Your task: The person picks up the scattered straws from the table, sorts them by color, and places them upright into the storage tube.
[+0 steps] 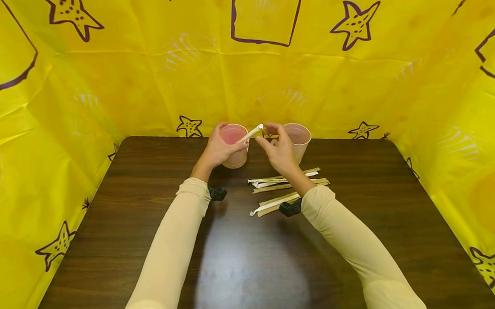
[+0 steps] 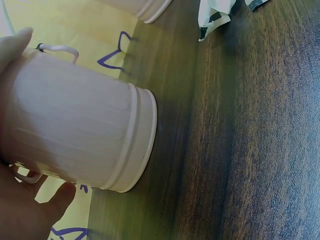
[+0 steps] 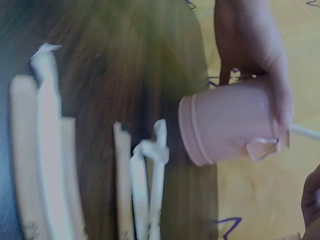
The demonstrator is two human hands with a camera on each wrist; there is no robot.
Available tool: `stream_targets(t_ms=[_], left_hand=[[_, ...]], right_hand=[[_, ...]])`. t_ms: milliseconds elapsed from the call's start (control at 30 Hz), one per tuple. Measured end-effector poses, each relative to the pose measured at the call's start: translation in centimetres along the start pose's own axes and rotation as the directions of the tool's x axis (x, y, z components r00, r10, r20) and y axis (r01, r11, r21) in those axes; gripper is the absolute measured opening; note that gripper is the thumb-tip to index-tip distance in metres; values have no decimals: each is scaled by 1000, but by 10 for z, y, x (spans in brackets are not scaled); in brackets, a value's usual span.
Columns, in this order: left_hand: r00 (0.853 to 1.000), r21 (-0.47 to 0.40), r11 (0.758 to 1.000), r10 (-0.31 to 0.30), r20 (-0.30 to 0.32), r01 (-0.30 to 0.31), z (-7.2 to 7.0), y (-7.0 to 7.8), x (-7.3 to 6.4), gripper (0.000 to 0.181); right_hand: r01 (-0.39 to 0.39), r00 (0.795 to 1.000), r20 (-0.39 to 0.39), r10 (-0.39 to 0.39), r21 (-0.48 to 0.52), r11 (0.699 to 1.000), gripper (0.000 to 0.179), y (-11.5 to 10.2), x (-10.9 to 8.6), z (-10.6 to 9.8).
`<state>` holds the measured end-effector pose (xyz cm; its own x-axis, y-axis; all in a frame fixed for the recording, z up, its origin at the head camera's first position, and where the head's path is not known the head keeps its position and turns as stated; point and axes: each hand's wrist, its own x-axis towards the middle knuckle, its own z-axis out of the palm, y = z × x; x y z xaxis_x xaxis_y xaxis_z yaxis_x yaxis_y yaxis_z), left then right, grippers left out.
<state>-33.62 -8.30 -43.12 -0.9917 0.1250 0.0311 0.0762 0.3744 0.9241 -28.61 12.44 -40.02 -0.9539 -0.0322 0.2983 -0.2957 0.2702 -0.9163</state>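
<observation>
A left hand grips a pink cup, thumb and fingers clamped on its sides, at the far edge of a dark worktop. A white straw slants from the cup's rim toward the right, beside the left thumb. Near the straw's crumpled tip, a right hand bends its thumb and fingers; whether they pinch anything cannot be told, even from the right wrist, where only part of that hand enters at the border.

Only the head view looks into the cup's pink interior and shows the whole of a second cup standing to the right. The left wrist view trims that neighbor to its base but reveals two looped handles and a ridged band around the gripped cup's foot. Wrapped straws lie in two groups, one nearer, below the right forearm; the right wrist view, though blurred, brings up their tan and white papers and a twisted white end. Starfish outlines mark the yellow cloth behind.
</observation>
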Motion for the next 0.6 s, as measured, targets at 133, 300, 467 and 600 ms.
stream_targets(t_ms=[133, 300, 467, 600], left_hand=[[1000, 2, 1000, 5, -4, -5, -1, -1, -1, 106], [1000, -8, 1000, 7, -12, -7, -1, -3, -1, 106], [1000, -19, 1000, 24, -9, -24, 2, -5, 4, 107], [1000, -23, 1000, 18, -13, -18, 3, -6, 5, 107]], right_hand=[[38, 996, 83, -29, -102, 994, 45, 5, -11, -12], [66, 980, 196, -27, -199, 978, 42, 10, -29, -27], [19, 962, 267, 51, -250, 968, 41, 16, -50, -42], [45, 947, 314, 59, -314, 948, 36, 21, -64, -50]])
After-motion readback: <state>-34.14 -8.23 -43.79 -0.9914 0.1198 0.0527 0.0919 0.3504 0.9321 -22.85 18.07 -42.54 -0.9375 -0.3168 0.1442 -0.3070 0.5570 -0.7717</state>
